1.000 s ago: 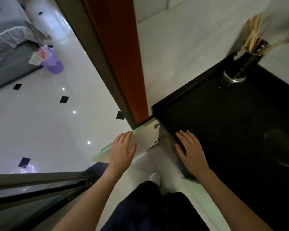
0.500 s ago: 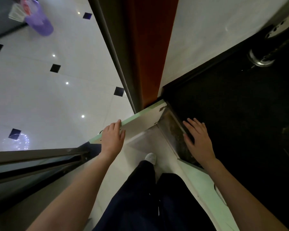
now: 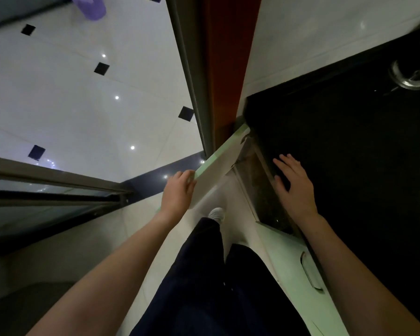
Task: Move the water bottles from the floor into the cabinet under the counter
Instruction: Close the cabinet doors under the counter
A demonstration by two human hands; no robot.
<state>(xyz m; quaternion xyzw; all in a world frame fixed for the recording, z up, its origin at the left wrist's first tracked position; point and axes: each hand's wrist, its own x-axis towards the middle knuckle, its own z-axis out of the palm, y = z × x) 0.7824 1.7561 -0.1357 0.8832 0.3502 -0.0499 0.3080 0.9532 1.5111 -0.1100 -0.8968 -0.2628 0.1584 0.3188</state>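
Pale-green cabinet door [image 3: 216,166] open; left grip [image 3: 177,192] clasps edge; right grip [image 3: 294,187] spread on counter [image 3: 361,154].

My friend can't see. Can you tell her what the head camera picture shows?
Looking down, a person's left hand grips the top edge of an open cabinet door, while the right hand rests flat on the black counter. Below are dark trousers and a white shoe.

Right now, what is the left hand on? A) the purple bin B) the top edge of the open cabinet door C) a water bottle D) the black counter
B: the left hand curls over the top edge of the open cabinet door, while the right hand lies flat on the black counter.
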